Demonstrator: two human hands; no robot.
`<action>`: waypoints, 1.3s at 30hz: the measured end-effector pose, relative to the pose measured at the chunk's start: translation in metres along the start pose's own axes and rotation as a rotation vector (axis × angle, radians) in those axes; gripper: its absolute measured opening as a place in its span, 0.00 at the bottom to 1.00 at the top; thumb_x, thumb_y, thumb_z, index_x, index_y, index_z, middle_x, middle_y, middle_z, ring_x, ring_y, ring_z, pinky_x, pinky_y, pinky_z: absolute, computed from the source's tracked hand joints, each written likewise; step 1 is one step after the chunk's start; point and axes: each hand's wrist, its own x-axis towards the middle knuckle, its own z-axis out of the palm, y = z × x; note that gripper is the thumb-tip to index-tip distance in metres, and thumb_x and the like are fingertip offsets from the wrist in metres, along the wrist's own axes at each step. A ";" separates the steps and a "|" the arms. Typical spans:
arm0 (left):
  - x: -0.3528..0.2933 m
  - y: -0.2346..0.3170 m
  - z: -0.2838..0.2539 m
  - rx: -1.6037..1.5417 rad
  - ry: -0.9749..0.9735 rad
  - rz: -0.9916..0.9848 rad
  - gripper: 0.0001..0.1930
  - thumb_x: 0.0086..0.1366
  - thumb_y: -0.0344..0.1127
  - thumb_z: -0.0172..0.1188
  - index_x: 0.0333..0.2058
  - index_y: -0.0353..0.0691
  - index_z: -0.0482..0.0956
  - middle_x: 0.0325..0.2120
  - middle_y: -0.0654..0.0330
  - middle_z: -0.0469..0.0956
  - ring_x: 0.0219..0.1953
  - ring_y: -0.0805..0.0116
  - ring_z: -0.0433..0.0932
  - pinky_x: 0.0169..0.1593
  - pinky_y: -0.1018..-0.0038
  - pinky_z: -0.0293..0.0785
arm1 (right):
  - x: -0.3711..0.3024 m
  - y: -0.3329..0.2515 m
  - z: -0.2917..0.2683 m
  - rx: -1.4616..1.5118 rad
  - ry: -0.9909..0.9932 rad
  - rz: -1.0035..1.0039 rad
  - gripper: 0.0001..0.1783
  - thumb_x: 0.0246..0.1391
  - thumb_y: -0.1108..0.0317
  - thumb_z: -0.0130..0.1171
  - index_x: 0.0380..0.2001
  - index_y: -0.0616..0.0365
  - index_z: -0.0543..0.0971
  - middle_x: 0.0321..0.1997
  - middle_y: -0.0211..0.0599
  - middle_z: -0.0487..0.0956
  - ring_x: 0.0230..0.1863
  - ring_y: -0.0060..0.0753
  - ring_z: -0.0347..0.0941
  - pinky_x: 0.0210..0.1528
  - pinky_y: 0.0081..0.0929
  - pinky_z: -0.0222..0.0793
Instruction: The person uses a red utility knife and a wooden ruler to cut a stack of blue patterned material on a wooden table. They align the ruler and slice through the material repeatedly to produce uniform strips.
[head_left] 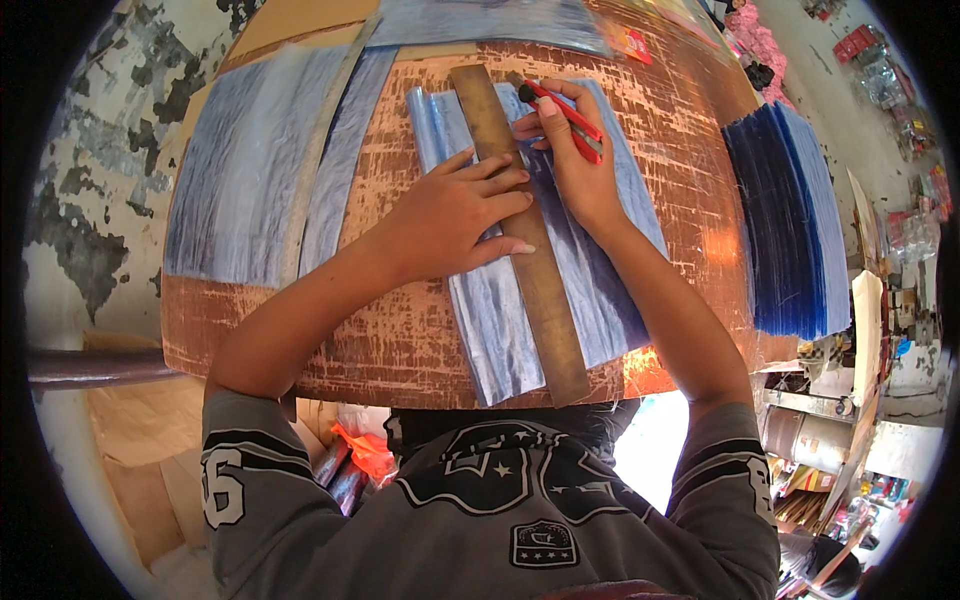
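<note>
My left hand (pixel 455 215) lies with spread fingers on a long, flat, brownish straightedge (pixel 552 310), pressing it down. The straightedge lies at a slight tilt across a stack of bluish clear plastic sheets (pixel 490 340) in the middle of the table, with its near end at the table's front edge. Closed around a red utility knife (pixel 572 118), my right hand (pixel 578 180) is at the far part of the straightedge, just to its right. The knife's tip end points up and left toward the straightedge; whether it touches the plastic I cannot tell.
The worn brown tabletop (pixel 390 340) carries a wide pile of clear bluish sheets (pixel 235 170) at left, with a long strip (pixel 320 150) across it. More plastic (pixel 490 22) lies at the far edge. A thick dark-blue stack (pixel 790 220) sits at the right edge.
</note>
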 end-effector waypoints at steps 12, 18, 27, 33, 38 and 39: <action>-0.001 -0.001 0.001 0.017 0.002 0.020 0.31 0.71 0.59 0.67 0.59 0.39 0.84 0.63 0.48 0.82 0.73 0.43 0.73 0.77 0.42 0.63 | -0.006 0.003 0.003 -0.254 -0.053 -0.173 0.26 0.79 0.48 0.57 0.66 0.55 0.72 0.42 0.48 0.91 0.46 0.42 0.92 0.47 0.36 0.84; -0.002 -0.002 0.006 0.033 0.053 0.005 0.29 0.73 0.59 0.65 0.57 0.39 0.82 0.62 0.49 0.82 0.71 0.47 0.74 0.75 0.46 0.65 | -0.005 0.001 0.004 -0.254 -0.032 -0.138 0.26 0.79 0.47 0.56 0.66 0.54 0.72 0.45 0.47 0.91 0.47 0.43 0.92 0.45 0.38 0.85; -0.004 -0.001 0.008 0.069 0.012 -0.007 0.32 0.72 0.62 0.66 0.62 0.41 0.82 0.69 0.39 0.75 0.75 0.39 0.69 0.76 0.41 0.63 | -0.004 0.003 0.002 -0.300 -0.041 -0.121 0.23 0.79 0.50 0.56 0.66 0.52 0.72 0.46 0.49 0.91 0.45 0.44 0.92 0.45 0.39 0.84; -0.005 0.001 0.002 0.090 0.016 -0.040 0.31 0.70 0.63 0.66 0.61 0.46 0.84 0.71 0.29 0.68 0.75 0.32 0.67 0.77 0.40 0.61 | -0.004 0.004 0.004 -0.273 -0.033 -0.143 0.23 0.79 0.50 0.56 0.65 0.53 0.73 0.46 0.48 0.91 0.46 0.41 0.92 0.46 0.36 0.84; -0.003 0.003 0.000 0.105 0.016 -0.031 0.31 0.71 0.63 0.65 0.61 0.46 0.84 0.69 0.29 0.69 0.75 0.33 0.67 0.78 0.39 0.59 | -0.002 0.005 0.003 -0.066 -0.008 -0.106 0.22 0.79 0.53 0.57 0.64 0.56 0.75 0.42 0.40 0.90 0.45 0.30 0.89 0.47 0.28 0.81; -0.003 0.003 0.000 0.112 0.011 -0.026 0.31 0.71 0.63 0.64 0.61 0.46 0.84 0.69 0.28 0.69 0.74 0.33 0.68 0.78 0.39 0.59 | 0.001 0.006 0.002 -0.039 0.005 -0.119 0.21 0.79 0.53 0.57 0.63 0.56 0.75 0.41 0.38 0.90 0.44 0.27 0.88 0.46 0.26 0.80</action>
